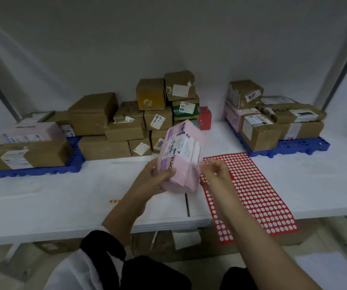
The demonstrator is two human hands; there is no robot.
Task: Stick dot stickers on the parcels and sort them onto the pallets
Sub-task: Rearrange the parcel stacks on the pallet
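You are standing before a white tabletop that is running along a pale wall. Over its middle your left hand is gripping the pink parcel at its lower end, the thumb lying across the front and the fingers curling behind. The parcel is tilting in the air with its white label facing you. Your right hand is hovering just right of the parcel, fingers bent and the thumb close to the forefinger. I cannot tell if it is pinching a sticker or touching the parcel. Under this hand, right of the parcel, the red sticker sheet is lying flat, its near end hanging over the tabletop edge. Behind the parcel a heap of brown boxes is sitting against the wall. Well to the left of the parcel a blue pallet is carrying some parcels, and well to the right a second blue pallet is carrying more. A few orange dots are sitting on the tabletop, below and left of the parcel.
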